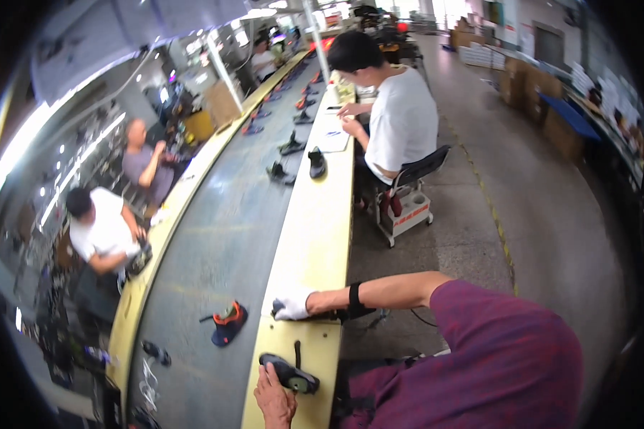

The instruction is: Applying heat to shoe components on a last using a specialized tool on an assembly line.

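My left hand (275, 402) is bare and grips the near side of a dark shoe (291, 373). The shoe lies on the yellow bench top, with a greenish patch and a dark strap sticking up beside it. Further along the bench, my right hand (292, 306) wears a white glove, its fingers curled by the bench's inner edge. Something small and dark shows at the glove's fingertips, too blurred to name. On the belt to the left sits a navy and orange shoe (229, 325).
A grey conveyor belt (215, 236) runs beside the yellow bench (311, 236), carrying several shoes. A black shoe (317, 164) stands on the bench. A person in white (404, 114) sits ahead on a chair; co-workers (107, 225) work across the belt.
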A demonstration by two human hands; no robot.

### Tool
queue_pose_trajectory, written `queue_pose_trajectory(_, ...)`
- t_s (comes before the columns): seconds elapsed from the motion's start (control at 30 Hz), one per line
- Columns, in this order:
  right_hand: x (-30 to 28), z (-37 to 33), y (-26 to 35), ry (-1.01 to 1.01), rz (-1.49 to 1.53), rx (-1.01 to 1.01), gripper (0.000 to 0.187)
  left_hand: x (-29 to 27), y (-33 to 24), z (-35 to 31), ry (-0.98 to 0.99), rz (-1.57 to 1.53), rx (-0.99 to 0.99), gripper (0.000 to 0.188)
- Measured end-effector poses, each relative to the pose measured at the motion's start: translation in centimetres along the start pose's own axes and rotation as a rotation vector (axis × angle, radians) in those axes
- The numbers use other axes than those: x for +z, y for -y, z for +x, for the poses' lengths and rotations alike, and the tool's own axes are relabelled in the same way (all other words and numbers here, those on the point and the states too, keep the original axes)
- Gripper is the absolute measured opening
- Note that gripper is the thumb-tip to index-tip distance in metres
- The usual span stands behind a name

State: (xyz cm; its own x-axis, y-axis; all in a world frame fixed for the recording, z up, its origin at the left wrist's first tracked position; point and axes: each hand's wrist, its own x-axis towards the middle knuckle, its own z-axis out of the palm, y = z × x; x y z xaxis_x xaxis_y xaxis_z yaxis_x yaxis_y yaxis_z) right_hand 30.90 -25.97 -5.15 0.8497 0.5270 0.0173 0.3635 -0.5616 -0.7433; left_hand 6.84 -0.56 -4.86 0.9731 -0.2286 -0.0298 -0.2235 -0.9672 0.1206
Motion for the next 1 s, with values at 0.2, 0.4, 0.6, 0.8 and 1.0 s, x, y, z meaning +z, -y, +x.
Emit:
queue_pose_trajectory(0.2, -0.9, -1.3, 2.7, 0.098, -0.211, 0.042, 0.057, 2.5, 4.1, 5.4, 0.264, -0.139, 0.289, 0.102)
queue_pose_trajectory(0.4, -0.3, -1.1, 1.5, 0.069, -0.094, 0.014, 0.060, -1.6, -0.2, 2.4, 0.290, 0.013, -0.011, 0.082)
queue_pose_trajectory(0.6, -1.7, -3.2, 0.7, 0.020, -0.018, -0.016, 0.051, 0.1, -0.1, -0.9, 0.061, -0.079, -0.136, 0.049)
queue_pose_trajectory(0.8, -4.3, -8.1, 3.9, 0.076, 0.143, 0.056, 0.042, -1.6, -0.6, -3.8, -0.209, -0.420, -0.296, 0.063)
queue_pose_trajectory(1.0, -3.0, -11.1, 10.9, 0.369, 0.192, -0.061, 0.041, -1.9, -1.6, -5.1, -0.320, -0.401, -0.276, 0.060)
